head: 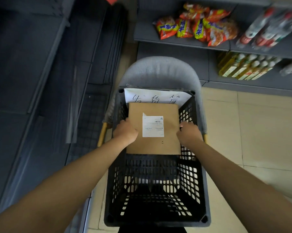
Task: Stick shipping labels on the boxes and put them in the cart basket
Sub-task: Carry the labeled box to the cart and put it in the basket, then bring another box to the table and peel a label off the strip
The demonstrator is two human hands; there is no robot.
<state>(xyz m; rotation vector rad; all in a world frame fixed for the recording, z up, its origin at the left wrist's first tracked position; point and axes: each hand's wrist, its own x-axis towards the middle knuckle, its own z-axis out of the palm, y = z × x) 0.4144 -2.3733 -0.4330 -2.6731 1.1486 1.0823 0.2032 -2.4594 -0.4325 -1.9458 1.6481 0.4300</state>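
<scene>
A flat brown cardboard box [168, 145] lies level inside the far half of the black slotted cart basket [199, 195]. A white shipping label [153, 126] is stuck on its top face, one upper corner lifted. My left hand [125, 131] grips the box's left edge, fingers curled under it. My right hand [189, 132] grips the right edge the same way. Both forearms reach in from the bottom of the view.
A white sheet with handwriting [157, 97] hangs at the basket's far end. The basket rests on a grey chair [158, 71]. Shelves at the right hold snack bags [197, 24] and oil bottles [242, 68]. Dark shelving [41, 81] stands to the left.
</scene>
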